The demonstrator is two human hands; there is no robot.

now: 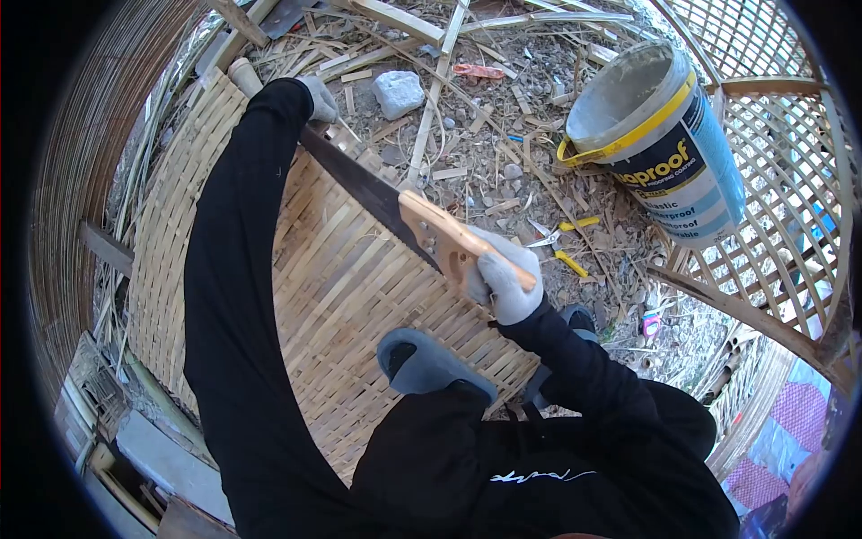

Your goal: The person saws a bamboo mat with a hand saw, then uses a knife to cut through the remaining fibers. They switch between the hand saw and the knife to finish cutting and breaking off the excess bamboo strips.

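My right hand (505, 280), in a light grey glove, is wrapped round the wooden handle of a hand saw (359, 186). The saw's dark blade points to the upper left and lies along the edge of a woven bamboo mat (332, 260). My left hand (321, 99), also gloved, is at the mat's upper edge near the blade's tip. Its fingers are largely hidden behind the black sleeve, so its grip does not show. A grey slipper (435, 366) on one foot rests on the mat.
A large bucket (718, 189) with a yellow rim leans at the upper right beside a lattice panel (763, 117). Yellow-handled pliers (567, 241), a white stone (398, 94) and bamboo strips (437, 99) lie on the ground beyond the mat. Boards (171, 454) are at the lower left.
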